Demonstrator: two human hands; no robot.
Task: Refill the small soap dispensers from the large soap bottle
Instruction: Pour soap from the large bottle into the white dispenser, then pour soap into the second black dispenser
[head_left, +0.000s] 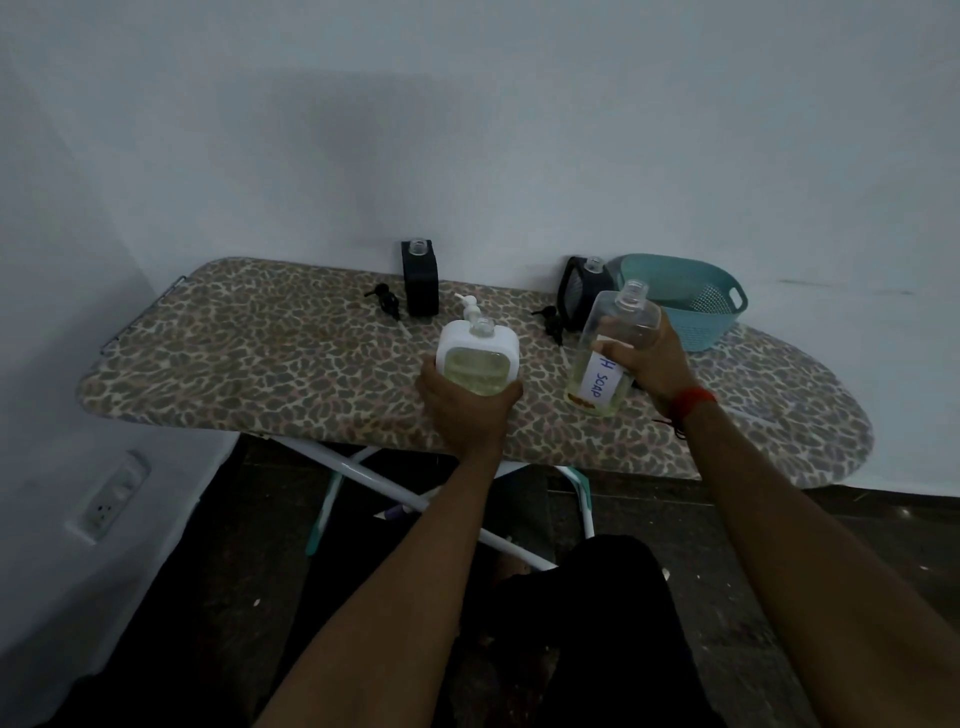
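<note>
The left hand (465, 410) is gripping a square white dispenser (477, 358); the right hand (655, 358) is clasping the clear, rounded soap bottle (608, 345).

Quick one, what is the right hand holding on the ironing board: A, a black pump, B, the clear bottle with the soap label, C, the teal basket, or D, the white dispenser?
B: the right hand grips the clear soap bottle, while the left hand holds the white dispenser.

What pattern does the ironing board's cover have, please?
The cover is leopard print, seen in the head view.
</note>
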